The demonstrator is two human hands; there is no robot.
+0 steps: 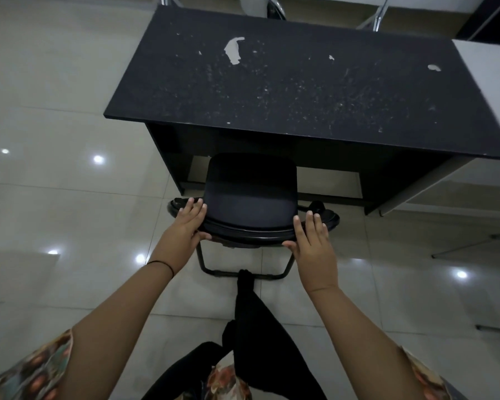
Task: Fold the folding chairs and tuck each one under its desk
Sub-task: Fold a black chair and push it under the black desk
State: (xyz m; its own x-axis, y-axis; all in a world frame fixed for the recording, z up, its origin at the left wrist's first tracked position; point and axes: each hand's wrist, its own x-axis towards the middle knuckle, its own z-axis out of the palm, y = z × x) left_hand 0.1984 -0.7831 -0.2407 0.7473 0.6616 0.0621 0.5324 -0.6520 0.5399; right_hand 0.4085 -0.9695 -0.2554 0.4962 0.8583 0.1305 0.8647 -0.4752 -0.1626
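Note:
A black folding chair [250, 194] stands in front of a black desk [286, 79], its padded backrest facing up toward me and its upper part partly under the desk's front edge. My left hand [185, 226] grips the left edge of the backrest, fingers on top and thumb underneath. On the right edge my right hand [312, 241] holds it the same way. The chair's metal floor frame [243, 272] shows below the hands, with my black-clad foot resting against its crossbar. The seat is hidden behind the backrest.
Glossy pale floor tiles [55, 183] spread to the left and below. A white desk [485, 70] adjoins the black one on the right. Chrome chair legs [378, 15] stand behind the desk, and thin metal legs [468, 243] lie at the right.

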